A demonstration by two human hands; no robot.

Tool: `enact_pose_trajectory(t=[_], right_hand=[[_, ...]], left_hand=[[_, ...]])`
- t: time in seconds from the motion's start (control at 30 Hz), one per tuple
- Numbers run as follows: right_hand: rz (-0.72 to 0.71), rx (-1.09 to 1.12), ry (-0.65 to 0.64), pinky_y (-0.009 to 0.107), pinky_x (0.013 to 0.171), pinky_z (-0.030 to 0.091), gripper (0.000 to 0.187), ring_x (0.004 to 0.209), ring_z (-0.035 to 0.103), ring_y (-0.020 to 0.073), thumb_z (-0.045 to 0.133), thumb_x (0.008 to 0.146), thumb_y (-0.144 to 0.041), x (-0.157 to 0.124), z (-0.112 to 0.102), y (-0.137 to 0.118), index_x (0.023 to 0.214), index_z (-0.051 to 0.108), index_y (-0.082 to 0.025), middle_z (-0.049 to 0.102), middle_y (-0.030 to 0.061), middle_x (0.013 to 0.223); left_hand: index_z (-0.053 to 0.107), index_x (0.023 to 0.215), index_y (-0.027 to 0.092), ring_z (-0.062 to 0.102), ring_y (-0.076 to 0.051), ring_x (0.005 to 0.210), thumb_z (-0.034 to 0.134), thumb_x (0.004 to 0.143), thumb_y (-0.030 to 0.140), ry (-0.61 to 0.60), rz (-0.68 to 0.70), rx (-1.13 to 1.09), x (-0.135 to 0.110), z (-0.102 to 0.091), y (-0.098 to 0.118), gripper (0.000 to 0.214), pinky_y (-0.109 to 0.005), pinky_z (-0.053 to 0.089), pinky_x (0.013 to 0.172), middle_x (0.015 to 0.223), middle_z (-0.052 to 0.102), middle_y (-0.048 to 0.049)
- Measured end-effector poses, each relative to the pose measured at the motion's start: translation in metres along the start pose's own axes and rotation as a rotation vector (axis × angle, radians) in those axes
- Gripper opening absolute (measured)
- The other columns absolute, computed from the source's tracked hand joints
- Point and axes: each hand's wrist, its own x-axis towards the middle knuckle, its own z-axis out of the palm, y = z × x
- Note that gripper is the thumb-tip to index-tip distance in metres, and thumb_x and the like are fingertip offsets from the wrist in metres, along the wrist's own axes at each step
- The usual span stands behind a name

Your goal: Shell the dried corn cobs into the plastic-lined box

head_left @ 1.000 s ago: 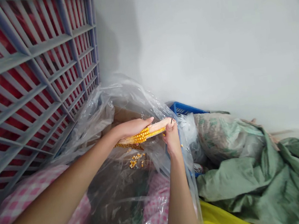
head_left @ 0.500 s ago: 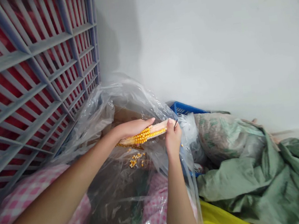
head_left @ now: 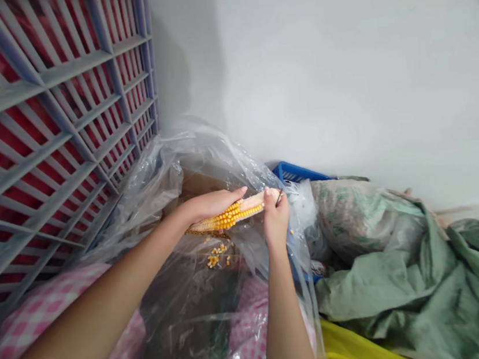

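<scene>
An ear of corn [head_left: 230,215] lies slantwise between my hands, part bare pale cob and part yellow kernels. My left hand [head_left: 218,203] is closed round its left part, thumb along the top. At the other end my right hand [head_left: 275,213] grips the bare tip. A thin dark piece [head_left: 279,196] sticks up by the right thumb; whether it is a tool or a bit of the ear I cannot tell. Below, loose corn kernels [head_left: 216,255] rest in a clear plastic bag [head_left: 190,136] that spreads around both forearms.
A grey slatted crate [head_left: 73,69] with red behind its slats stands at left. To the right are a blue basket [head_left: 302,170], a stuffed sack [head_left: 362,217], green cloth [head_left: 419,291] and something yellow [head_left: 356,348]. Pink checked cloth [head_left: 60,318] lies below. A white wall [head_left: 330,63] rises behind.
My right thumb has shifted slightly left and up on the cob's tip, and the dark piece beside it has tilted. The left hand stays almost in the same place.
</scene>
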Motion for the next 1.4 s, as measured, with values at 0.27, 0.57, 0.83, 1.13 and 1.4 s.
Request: enact_pose_trajectory(t=[0.27,0.57,0.83,1.13,1.4], right_hand=[[-0.034,0.132,-0.146,0.027,0.073,0.042,0.053,0.081,0.052,0.0143,0.054,0.069,-0.051,0.001,0.001,0.010,0.108,0.041,-0.018,0.054,0.0051,0.094],[0.014,0.025,0.007,0.028,0.072,0.041,0.048,0.075,0.053,0.0149,0.051,0.070,-0.054,-0.001,0.006,-0.004,0.096,0.047,-0.015,0.056,0.0038,0.085],[-0.007,-0.149,0.032,0.026,0.068,0.037,0.045,0.075,0.053,0.0162,0.039,0.077,-0.056,-0.004,0.007,-0.005,0.094,0.050,-0.015,0.059,0.0044,0.081],[0.001,-0.127,0.033,0.027,0.070,0.038,0.046,0.077,0.053,0.0163,0.034,0.078,-0.057,-0.003,0.007,-0.001,0.098,0.048,-0.017,0.058,0.0043,0.083],[0.003,0.118,-0.093,0.029,0.078,0.041,0.054,0.084,0.053,0.0154,0.054,0.069,-0.052,0.002,0.006,0.003,0.108,0.041,-0.017,0.054,0.0057,0.096]], left_hand=[[0.060,0.104,0.014,0.049,-0.024,0.107,0.020,0.073,0.070,0.012,-0.010,-0.076,0.000,-0.001,0.001,0.076,-0.028,0.031,0.093,0.118,0.056,-0.0085],[0.065,0.090,0.014,0.057,-0.023,0.092,0.030,0.071,0.069,0.030,-0.017,-0.203,0.003,0.003,-0.004,0.068,-0.027,0.041,0.079,0.090,0.067,-0.0081],[0.065,0.076,0.014,0.059,-0.019,0.070,0.033,0.071,0.068,0.040,-0.038,-0.272,0.002,0.006,-0.003,0.063,-0.026,0.043,0.066,0.062,0.065,-0.0056],[0.063,0.079,0.015,0.058,-0.019,0.069,0.022,0.071,0.072,0.014,-0.046,-0.123,0.000,0.008,0.003,0.071,-0.026,0.041,0.064,0.067,0.064,-0.0061],[0.063,0.081,0.016,0.057,-0.021,0.085,0.022,0.073,0.070,0.059,0.023,-0.069,-0.001,0.005,0.006,0.069,-0.026,0.037,0.079,0.090,0.066,-0.0064]])
